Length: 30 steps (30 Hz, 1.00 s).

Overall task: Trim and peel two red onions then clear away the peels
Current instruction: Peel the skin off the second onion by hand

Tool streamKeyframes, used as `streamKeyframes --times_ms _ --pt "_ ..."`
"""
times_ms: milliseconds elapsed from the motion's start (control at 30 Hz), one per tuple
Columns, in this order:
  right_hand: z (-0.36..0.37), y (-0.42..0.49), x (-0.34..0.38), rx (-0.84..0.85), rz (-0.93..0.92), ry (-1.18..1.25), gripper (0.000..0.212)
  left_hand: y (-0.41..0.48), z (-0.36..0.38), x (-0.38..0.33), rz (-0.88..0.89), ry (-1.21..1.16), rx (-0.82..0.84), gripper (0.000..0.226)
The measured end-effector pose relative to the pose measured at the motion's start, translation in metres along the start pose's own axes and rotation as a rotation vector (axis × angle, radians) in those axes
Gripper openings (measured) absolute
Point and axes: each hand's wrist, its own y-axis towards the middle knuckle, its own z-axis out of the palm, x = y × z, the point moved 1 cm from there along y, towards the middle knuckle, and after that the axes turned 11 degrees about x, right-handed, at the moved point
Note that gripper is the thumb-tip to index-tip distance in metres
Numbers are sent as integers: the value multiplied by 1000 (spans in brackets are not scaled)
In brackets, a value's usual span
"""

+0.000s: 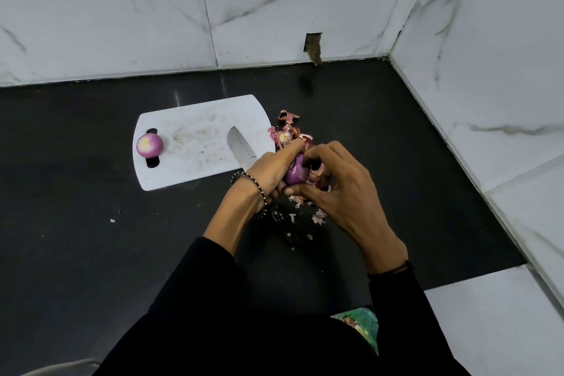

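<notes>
I hold a purple red onion (296, 173) above the dark counter, just right of the white cutting board (195, 143). My left hand (271, 171) grips it from the left. My right hand (338, 189) curls round it from the right, fingertips pinching at its skin. A second onion (150, 145), peeled and trimmed, sits at the board's left end by the handle slot. A knife (241, 148) lies with its blade on the board's right side; its black handle runs under my left wrist. Onion peels (287, 128) and a cut end lie beyond my hands.
More peel scraps (319, 217) are scattered on the black counter (91, 238) under my hands. Marble-tiled walls (488, 70) close off the back and right. A green bag (360, 327) shows below the counter edge near my body.
</notes>
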Motion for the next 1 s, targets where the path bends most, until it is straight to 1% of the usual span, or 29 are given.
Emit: streamKeyframes --times_ms 100,133,300,467,633,700,833,933,1000 --pt "4 -1 -1 -4 -18 17 28 0 -1 0 -13 -9 21 67" --pt "5 -1 -1 -15 -18 39 27 0 -2 -1 -16 -5 21 66" --pt "3 -4 0 -98 21 143 40 1 -1 -1 -11 -20 61 70" --pt "3 -3 0 -78 18 126 41 0 0 -2 -11 -38 67 70" --pt "3 -2 -2 -28 9 49 44 1 2 0 -6 -51 21 62" --pt "3 -1 -3 -7 8 5 42 1 2 0 14 -62 7 60" --pt "8 0 -5 1 -15 7 27 2 0 0 33 -49 -10 60" --pt "10 -2 -4 -41 -5 69 26 5 -2 1 25 -70 33 64" --pt "9 -3 -3 -90 34 133 27 7 -2 3 29 -120 87 68"
